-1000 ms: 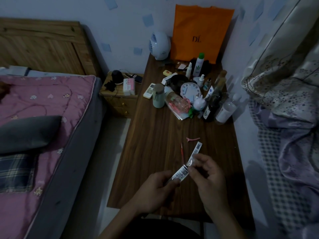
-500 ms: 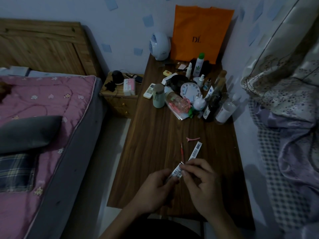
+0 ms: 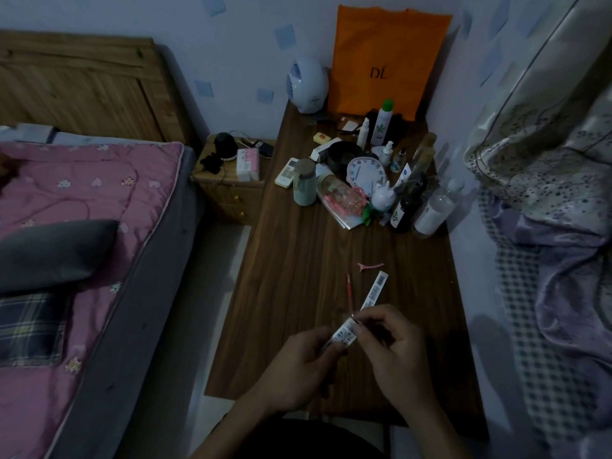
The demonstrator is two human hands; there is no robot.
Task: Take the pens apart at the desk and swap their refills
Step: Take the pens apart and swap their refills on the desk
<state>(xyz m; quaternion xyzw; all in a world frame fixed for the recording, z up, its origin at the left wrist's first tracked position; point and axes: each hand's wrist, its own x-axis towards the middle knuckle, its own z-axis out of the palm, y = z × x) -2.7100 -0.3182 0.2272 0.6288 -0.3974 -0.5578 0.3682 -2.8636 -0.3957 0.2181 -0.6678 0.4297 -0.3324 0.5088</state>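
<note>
Over the near end of the dark wooden desk (image 3: pixel 298 293), my left hand (image 3: pixel 298 369) grips a pen with a white barcode label (image 3: pixel 344 334), held slanting up to the right. My right hand (image 3: pixel 390 346) pinches the upper end of that same pen between thumb and forefinger. On the desk just beyond lies a thin red refill (image 3: pixel 349 291), pointing away from me. Beside it lies a second pen with a white barcode label (image 3: pixel 374 291), its near end hidden behind my right fingers.
A pink hair clip (image 3: pixel 370 266) lies past the pens. The far half of the desk is crowded with bottles, a white clock (image 3: pixel 366 172), a remote and an orange bag (image 3: pixel 387 58). A bed (image 3: pixel 82 226) stands left, bedding on the right.
My right hand has slid down and left along the labelled pen, and now pinches its upper end. My left hand has stayed in place holding the lower end.
</note>
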